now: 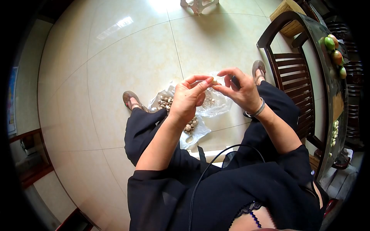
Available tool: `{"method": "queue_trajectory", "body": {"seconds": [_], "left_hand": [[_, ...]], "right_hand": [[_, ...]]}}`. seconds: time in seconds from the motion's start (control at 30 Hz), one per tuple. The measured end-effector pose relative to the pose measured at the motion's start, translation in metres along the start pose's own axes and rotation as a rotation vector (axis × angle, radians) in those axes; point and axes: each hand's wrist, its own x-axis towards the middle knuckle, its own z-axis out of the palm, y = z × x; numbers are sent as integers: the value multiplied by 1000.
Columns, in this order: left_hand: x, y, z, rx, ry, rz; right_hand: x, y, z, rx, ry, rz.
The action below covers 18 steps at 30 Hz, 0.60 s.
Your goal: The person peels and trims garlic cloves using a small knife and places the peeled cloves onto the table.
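Observation:
My left hand [187,97] pinches a small pale mushroom [214,82] between thumb and fingers, above the bags on the floor. Close beside it is my right hand [242,91], its thumb tip at the mushroom and its index finger arched above. A small dark object [235,82] sits in the curl of the right fingers; its kind cannot be made out. Below my hands, brown-and-white mushrooms [165,102] lie in a white plastic bag [189,143], partly hidden by my left hand and wrist. A clear plastic bag [221,106] holds small pale pieces.
To the right stands a dark slatted wooden chair [295,79] against a dark table [327,88]. Green-and-red fruits [337,57] and several pale pieces [335,133] lie on that table. A pale stool [198,5] stands on the tiled floor ahead. A black cable [210,163] crosses my lap.

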Motion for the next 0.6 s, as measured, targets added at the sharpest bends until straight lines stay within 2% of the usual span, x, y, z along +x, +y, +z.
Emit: {"method": "queue_trajectory", "body": {"seconds": [0.03, 0.1, 0.2, 0.33, 0.47, 0.6], "left_hand": [[0, -1, 0, 47, 8, 22], [-1, -2, 0, 94, 17, 42], [-2, -1, 2, 134, 34, 72], [-2, -2, 4, 207, 71, 67], [0, -5, 2, 230, 85, 78], [3, -10, -5, 239, 41, 68]], "right_hand": [[0, 2, 0, 0, 0, 1], [1, 8, 0, -3, 2, -131], [0, 14, 3, 44, 9, -140], [0, 14, 3, 79, 7, -140], [-2, 12, -1, 17, -85, -78], [-3, 11, -1, 6, -86, -23]]}}
